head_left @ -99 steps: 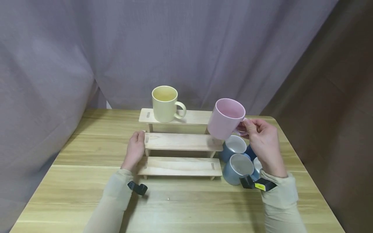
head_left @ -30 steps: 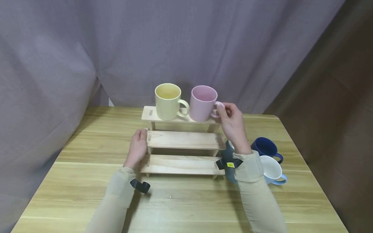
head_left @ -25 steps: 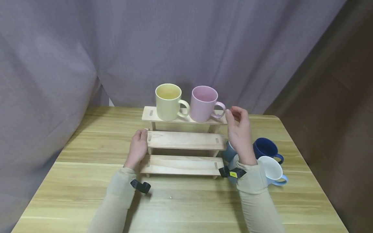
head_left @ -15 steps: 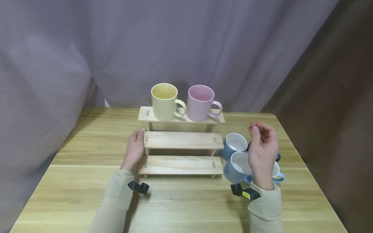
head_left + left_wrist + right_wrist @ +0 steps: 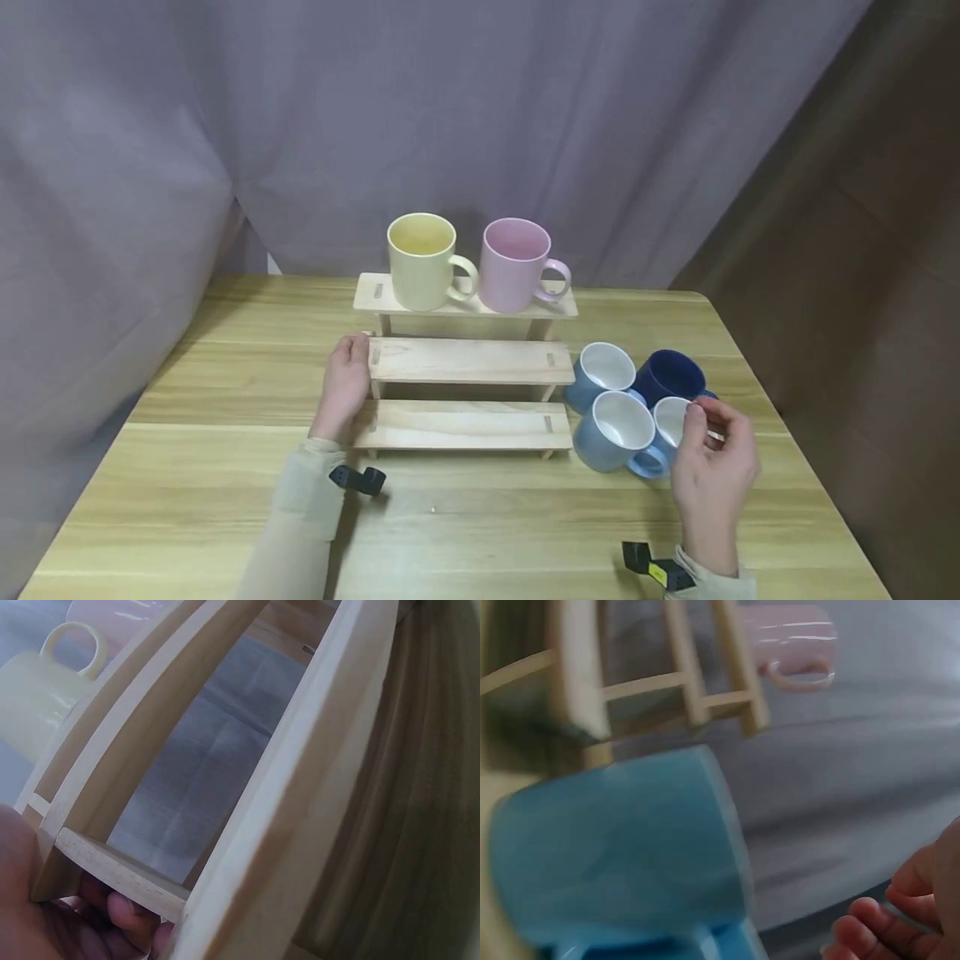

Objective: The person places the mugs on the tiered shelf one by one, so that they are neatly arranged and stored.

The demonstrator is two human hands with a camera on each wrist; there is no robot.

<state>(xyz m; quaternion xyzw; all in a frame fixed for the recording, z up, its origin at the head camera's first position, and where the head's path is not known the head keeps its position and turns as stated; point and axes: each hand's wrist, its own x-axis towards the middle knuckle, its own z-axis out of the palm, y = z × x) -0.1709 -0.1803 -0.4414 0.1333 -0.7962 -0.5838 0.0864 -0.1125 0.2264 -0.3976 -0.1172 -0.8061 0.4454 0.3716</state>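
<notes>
My left hand (image 5: pixel 345 385) grips the left side of a three-tier wooden display stand (image 5: pixel 472 362); in the left wrist view its fingers (image 5: pixel 127 915) curl round a side bar. On the top tier a yellow mug (image 5: pixel 422 271) and a pink mug (image 5: pixel 513 271) stand upright, handles to the right. My right hand (image 5: pixel 716 475), fingers loosely bent and holding nothing, hovers over the right side of a light blue mug (image 5: pixel 666 429), hiding part of it. In the right wrist view a blue mug (image 5: pixel 622 847) fills the lower left, apart from the fingers.
Right of the stand sit two more blue mugs with white insides, a rear one (image 5: pixel 600 379) and a front one (image 5: pixel 611 433), and a dark blue mug (image 5: pixel 670 377). The wooden table (image 5: pixel 480 533) backs onto a grey curtain (image 5: pixel 420 108).
The pink mug was set on the top tier and released by my right hand, which then moved right and toward me, over the blue mugs. My left hand has stayed on the stand.
</notes>
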